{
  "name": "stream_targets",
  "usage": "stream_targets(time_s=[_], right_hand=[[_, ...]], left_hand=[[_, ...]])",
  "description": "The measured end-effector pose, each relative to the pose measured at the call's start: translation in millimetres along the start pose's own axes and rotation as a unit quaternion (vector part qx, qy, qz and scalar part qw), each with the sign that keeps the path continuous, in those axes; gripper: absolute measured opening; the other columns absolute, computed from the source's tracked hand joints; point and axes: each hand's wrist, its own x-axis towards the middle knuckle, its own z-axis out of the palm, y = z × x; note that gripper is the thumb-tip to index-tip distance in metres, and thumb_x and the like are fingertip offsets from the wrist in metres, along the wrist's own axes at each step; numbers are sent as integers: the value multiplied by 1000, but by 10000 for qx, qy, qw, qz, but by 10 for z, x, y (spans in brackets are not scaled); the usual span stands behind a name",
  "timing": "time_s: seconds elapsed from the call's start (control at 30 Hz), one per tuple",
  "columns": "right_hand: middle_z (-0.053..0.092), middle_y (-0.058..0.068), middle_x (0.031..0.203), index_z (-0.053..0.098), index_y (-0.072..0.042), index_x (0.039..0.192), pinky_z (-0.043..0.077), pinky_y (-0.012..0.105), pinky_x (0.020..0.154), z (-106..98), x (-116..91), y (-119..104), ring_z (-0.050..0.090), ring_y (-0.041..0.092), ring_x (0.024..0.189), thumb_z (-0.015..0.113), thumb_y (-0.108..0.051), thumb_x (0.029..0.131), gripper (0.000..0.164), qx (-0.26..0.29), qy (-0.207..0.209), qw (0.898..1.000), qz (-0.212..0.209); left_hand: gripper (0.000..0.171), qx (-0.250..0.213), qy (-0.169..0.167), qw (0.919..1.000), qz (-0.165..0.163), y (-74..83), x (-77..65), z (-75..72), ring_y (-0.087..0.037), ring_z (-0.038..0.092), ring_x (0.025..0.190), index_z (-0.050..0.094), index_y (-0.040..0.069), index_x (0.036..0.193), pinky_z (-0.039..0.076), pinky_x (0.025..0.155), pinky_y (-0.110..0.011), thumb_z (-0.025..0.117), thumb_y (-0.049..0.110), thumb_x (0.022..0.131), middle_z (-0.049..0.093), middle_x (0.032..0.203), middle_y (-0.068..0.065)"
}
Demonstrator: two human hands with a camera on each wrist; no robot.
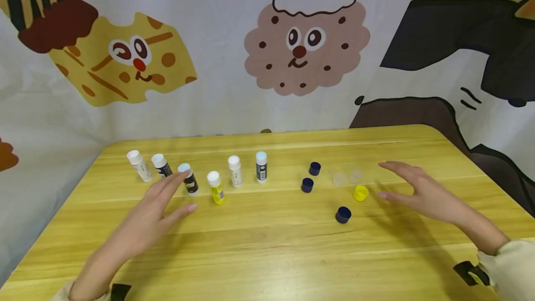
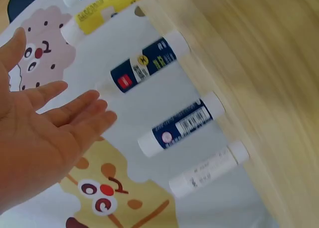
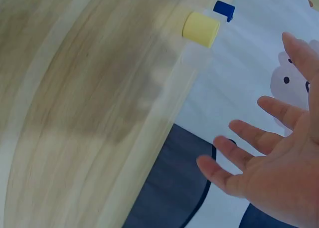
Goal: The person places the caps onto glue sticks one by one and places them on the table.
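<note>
My left hand [image 1: 146, 217] hovers over the left of the table with its fingers spread, holding nothing. Its fingertips reach near a navy glue stick [image 1: 190, 181]. Around it stand a yellow glue stick [image 1: 217, 188], white glue sticks [image 1: 235, 173] and other navy ones [image 1: 261, 169], all upright without caps. In the left wrist view the navy glue stick [image 2: 144, 63] stands apart from the fingers. My right hand [image 1: 430, 194] floats at the right, fingers extended and nothing in them. Left of it sit a yellow cap [image 1: 361, 193], navy caps [image 1: 343, 214] and two clear caps [image 1: 355, 176].
The glue sticks and caps stand on a wooden table [image 1: 251, 254] with rounded far corners. Behind its far edge hangs a white cloth [image 1: 217, 106] printed with cartoon cheese and biscuit figures.
</note>
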Motion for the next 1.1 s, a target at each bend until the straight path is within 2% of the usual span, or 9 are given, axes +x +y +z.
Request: stream_targets(time_s=[0.17, 0.37, 0.6, 0.7, 0.97, 1.1], right_hand=[[40, 23, 132, 40, -1, 134, 36, 61, 81, 32, 41, -22, 40, 43, 112, 66, -27, 85, 61, 287, -158, 9995, 32], [46, 22, 125, 42, 1, 132, 43, 53, 77, 94, 85, -21, 48, 36, 103, 66, -24, 86, 58, 364, -245, 9990, 13], [49, 25, 119, 44, 4, 129, 48, 35, 70, 147, 163, 24, 51, 29, 92, 68, -15, 83, 56, 668, -348, 9969, -232], [51, 23, 117, 45, 4, 128, 48, 30, 68, 162, 196, 35, 52, 25, 88, 68, -15, 83, 54, 856, -476, 9951, -120], [53, 22, 110, 48, 6, 121, 48, 27, 67, 191, 271, 66, 54, 23, 87, 69, -12, 81, 49, 1351, -827, 9872, 207], [54, 21, 110, 49, 7, 119, 48, 25, 67, 203, 299, 97, 55, 20, 85, 70, -12, 81, 48, 1512, -948, 9834, 324]], left_hand=[[69, -396, -27, 9992, 11, 72, 56, 12, -44, 26, 127, 24, 13, 145, 24, 93, -65, 56, 39, 89, 30, 141, -22], [68, -493, -106, 9987, 13, 121, 131, 70, -45, 27, 126, 27, 9, 143, 23, 95, -63, 57, 38, 89, 31, 141, -21], [66, -563, -126, 9982, 158, 115, 256, 124, -44, 37, 121, 32, 1, 139, 31, 92, -59, 59, 34, 89, 39, 134, -25], [63, -682, -179, 9975, 86, 104, 308, 138, -42, 41, 119, 32, -1, 138, 35, 91, -56, 60, 28, 89, 43, 131, -26], [55, -1094, -367, 9933, -30, 99, 421, 186, -41, 44, 115, 36, -6, 132, 39, 91, -49, 61, 18, 89, 47, 125, -26], [48, -1219, -460, 9912, -215, 102, 477, 197, -40, 45, 115, 39, -4, 128, 38, 92, -50, 60, 16, 89, 50, 123, -23]])
